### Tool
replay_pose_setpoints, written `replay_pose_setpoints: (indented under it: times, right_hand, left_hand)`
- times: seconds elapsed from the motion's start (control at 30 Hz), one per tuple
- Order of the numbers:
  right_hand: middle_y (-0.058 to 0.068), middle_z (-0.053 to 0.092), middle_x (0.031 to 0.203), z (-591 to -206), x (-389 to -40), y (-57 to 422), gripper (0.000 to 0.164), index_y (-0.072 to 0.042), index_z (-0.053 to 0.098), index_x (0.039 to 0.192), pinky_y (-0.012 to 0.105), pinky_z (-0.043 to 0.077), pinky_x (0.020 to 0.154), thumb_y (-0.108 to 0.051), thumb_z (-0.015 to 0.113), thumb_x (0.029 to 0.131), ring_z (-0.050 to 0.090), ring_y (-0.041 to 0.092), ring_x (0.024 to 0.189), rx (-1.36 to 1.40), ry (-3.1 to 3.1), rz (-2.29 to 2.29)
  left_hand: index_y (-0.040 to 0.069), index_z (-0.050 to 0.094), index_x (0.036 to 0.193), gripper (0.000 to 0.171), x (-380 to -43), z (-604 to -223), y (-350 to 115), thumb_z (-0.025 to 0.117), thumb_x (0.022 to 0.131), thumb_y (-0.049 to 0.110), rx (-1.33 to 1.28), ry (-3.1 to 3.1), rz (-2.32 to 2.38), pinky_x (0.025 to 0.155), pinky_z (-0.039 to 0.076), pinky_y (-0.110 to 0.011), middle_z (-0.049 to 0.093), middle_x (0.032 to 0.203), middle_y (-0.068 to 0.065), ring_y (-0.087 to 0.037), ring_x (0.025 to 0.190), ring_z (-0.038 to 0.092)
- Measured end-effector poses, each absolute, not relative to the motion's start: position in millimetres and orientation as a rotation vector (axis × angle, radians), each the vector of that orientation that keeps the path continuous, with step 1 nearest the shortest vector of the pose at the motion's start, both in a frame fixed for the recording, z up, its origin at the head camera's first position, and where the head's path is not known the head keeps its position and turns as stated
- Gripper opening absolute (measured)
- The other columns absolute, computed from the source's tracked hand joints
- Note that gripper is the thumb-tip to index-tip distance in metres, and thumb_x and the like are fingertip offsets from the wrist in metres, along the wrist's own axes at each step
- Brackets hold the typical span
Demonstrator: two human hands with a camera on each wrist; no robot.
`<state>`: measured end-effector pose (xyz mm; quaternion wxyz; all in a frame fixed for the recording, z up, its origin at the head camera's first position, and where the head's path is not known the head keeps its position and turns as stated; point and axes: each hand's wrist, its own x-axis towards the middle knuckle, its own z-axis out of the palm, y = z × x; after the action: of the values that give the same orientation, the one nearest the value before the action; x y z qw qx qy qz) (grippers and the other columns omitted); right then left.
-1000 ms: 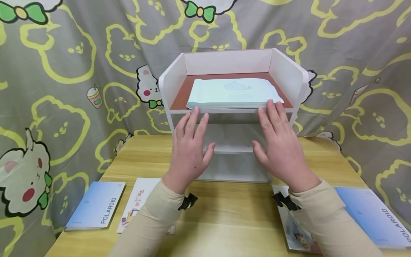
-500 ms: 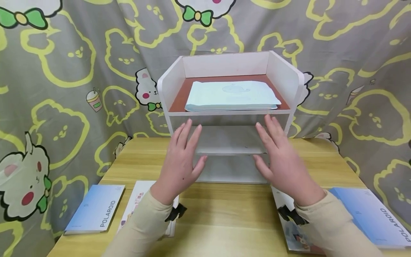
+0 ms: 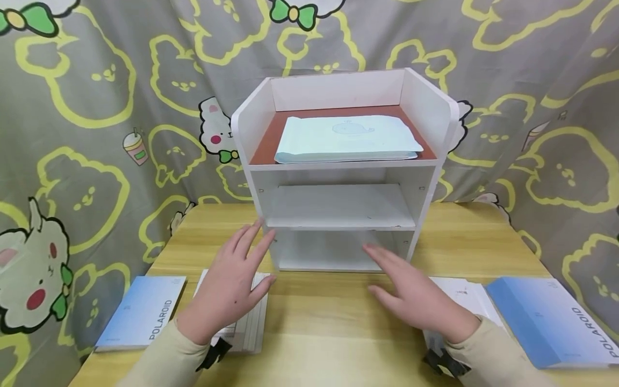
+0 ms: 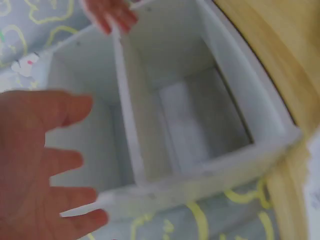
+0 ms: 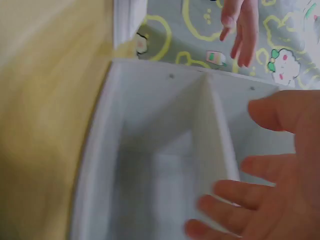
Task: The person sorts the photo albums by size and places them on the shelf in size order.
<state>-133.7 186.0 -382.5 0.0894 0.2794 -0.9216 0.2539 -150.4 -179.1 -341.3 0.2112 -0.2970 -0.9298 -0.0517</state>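
Note:
On the brown top board of a white shelf unit (image 3: 333,221) lies a pale, flat stack of paper or a soft-covered book (image 3: 314,142) with a whale drawing. Its kind is hard to tell. My left hand (image 3: 229,287) hovers in front of the unit's left side with fingers spread and nothing held. Opposite it, my right hand (image 3: 416,295) floats before the lower right of the unit, fingers extended and also holding nothing. Both wrist views show the hands apart from the two bare lower compartments (image 4: 195,115).
A blue POLAROID book (image 3: 140,312) lies at the far left, beside a white stack of books (image 3: 249,325) partly under my left arm. At the right are another blue POLAROID book (image 3: 556,320) and pale books (image 3: 466,295) partly behind my right arm. A patterned curtain (image 3: 179,86) surrounds the wooden table (image 3: 314,333).
Both hands have come away from the front edge of the top shelf, lowering and drawing back toward me. The pale stack stays on the top board.

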Motion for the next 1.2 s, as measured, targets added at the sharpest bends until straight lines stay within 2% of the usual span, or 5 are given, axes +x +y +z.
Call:
replay_pose_setpoints:
  times: [0.17,0.3,0.57,0.8,1.2]
  right_hand:
    - [0.002,0.032,0.163,-406,-133,186,0.077,-0.021,0.023,0.163,0.054,0.033,0.115,-0.042,0.063,0.100,0.035,0.030,0.145,0.859,-2.939,0.853]
    - [0.008,0.035,0.161,-418,-133,184,0.077,-0.015,0.026,0.162,0.053,0.033,0.115,-0.039,0.064,0.100,0.036,0.032,0.145,0.908,-3.012,0.838]
    - [0.014,0.046,0.153,-422,-130,184,0.073,-0.006,0.040,0.155,0.055,0.036,0.112,-0.047,0.062,0.099,0.041,0.037,0.140,0.964,-3.147,0.712]
    - [0.016,0.047,0.151,-420,-131,184,0.073,-0.007,0.042,0.154,0.056,0.038,0.110,-0.049,0.061,0.098,0.042,0.037,0.139,0.945,-3.170,0.694]
    - [0.019,0.046,0.151,-418,-131,185,0.070,-0.006,0.045,0.152,0.058,0.036,0.111,-0.047,0.062,0.098,0.040,0.040,0.140,0.923,-3.184,0.711]
  left_hand:
    - [0.014,0.042,0.155,0.085,-147,-357,-203,0.077,0.086,0.049,-0.734,-2.801,-0.089,0.107,0.034,-0.068,0.032,0.159,-0.021,-0.045,0.143,0.031]
    - [0.014,0.046,0.153,0.086,-148,-369,-225,0.079,0.083,0.051,-0.659,-2.953,-0.115,0.105,0.033,-0.072,0.031,0.159,-0.024,-0.049,0.143,0.029]
    - [0.012,0.050,0.150,0.093,-156,-390,-269,0.083,0.075,0.057,-0.518,-3.219,-0.158,0.086,0.047,-0.072,0.023,0.158,-0.035,-0.064,0.135,0.029]
    - [0.014,0.048,0.152,0.097,-161,-392,-280,0.082,0.075,0.061,-0.304,-3.443,-0.310,0.090,0.048,-0.066,0.018,0.157,-0.039,-0.051,0.120,0.055]
    - [0.011,0.051,0.149,0.094,-162,-394,-269,0.083,0.075,0.059,-0.395,-3.393,-0.255,0.087,0.050,-0.064,0.025,0.152,-0.043,-0.052,0.115,0.059]
